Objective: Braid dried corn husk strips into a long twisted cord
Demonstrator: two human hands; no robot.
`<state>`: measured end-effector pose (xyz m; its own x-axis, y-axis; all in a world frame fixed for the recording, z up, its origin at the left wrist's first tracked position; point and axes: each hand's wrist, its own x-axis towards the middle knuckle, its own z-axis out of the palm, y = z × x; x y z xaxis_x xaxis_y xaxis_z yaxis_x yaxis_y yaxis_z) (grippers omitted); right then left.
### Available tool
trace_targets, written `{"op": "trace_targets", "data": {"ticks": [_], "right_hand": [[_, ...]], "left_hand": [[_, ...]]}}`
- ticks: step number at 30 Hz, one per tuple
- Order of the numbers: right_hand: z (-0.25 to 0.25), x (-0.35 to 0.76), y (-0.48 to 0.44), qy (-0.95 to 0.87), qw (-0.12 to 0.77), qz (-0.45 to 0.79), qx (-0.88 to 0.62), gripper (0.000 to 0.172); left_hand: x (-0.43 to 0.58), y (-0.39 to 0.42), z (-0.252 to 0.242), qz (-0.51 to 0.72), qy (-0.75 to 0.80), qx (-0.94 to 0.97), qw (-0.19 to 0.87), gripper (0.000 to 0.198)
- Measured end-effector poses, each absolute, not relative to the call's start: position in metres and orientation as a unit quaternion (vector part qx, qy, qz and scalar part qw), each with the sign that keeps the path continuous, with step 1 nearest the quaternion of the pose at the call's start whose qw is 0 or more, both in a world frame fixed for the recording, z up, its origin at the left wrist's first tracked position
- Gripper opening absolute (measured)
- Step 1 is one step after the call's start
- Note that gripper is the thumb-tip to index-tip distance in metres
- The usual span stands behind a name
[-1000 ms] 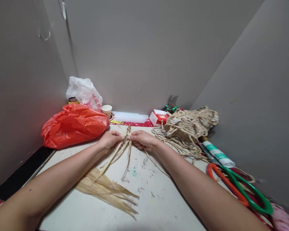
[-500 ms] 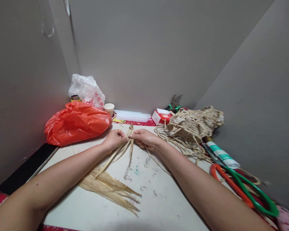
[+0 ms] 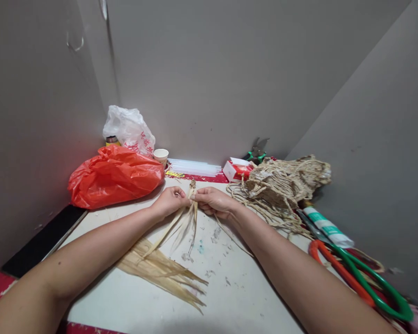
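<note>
Grip: left hand (image 3: 170, 202) and right hand (image 3: 214, 202) both pinch the husk strips (image 3: 188, 218), fingertips meeting at the braided top
Axis: strips run lengthwise from the grip toward the person, fanning loose over the tabletop (image 3: 230, 287)
Nearby: husk pile (image 3: 160, 271) under the left forearm; rope bundle (image 3: 285, 183) right of the hands

The green-and-orange looped handles (image 3: 365, 283) were cut off at the right edge. The grey-bladed, green-handled cutters (image 3: 257, 150) stood partly hidden behind the red-and-white carton (image 3: 237, 169).

Bare, sleeveless forearms; ringless fingers (image 3: 181, 202)
</note>
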<state>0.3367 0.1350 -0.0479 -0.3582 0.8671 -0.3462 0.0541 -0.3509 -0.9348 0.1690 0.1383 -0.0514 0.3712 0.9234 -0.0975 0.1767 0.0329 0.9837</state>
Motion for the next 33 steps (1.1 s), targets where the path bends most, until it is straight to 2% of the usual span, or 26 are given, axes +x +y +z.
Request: {"op": "trace_targets", "data": {"ticks": [6, 12, 15, 20, 23, 27, 33], "right_hand": [[-0.046, 0.337, 0.134, -0.477, 0.305, 0.672, -0.477, 0.034], [-0.047, 0.339, 0.135, -0.478, 0.307, 0.673, -0.473, 0.036], [-0.048, 0.34, 0.135, -0.479, 0.313, 0.675, -0.466, 0.038], [-0.049, 0.337, 0.134, -0.486, 0.31, 0.662, -0.478, 0.039], [-0.049, 0.336, 0.134, -0.492, 0.312, 0.654, -0.484, 0.038], [-0.049, 0.336, 0.135, -0.484, 0.315, 0.653, -0.49, 0.036], [-0.052, 0.338, 0.136, -0.482, 0.313, 0.662, -0.481, 0.035]], "left_hand": [[0.168, 0.144, -0.051, 0.33, 0.461, 0.576, 0.589, 0.01], [0.169, 0.146, -0.053, 0.345, 0.462, 0.553, 0.602, 0.009], [0.169, 0.146, -0.056, 0.353, 0.47, 0.593, 0.55, 0.01], [0.17, 0.144, -0.06, 0.371, 0.472, 0.705, 0.378, 0.005], [0.171, 0.143, -0.061, 0.367, 0.47, 0.729, 0.336, 0.005], [0.172, 0.143, -0.059, 0.372, 0.477, 0.707, 0.366, 0.006], [0.171, 0.146, -0.054, 0.356, 0.477, 0.64, 0.485, 0.01]]}}
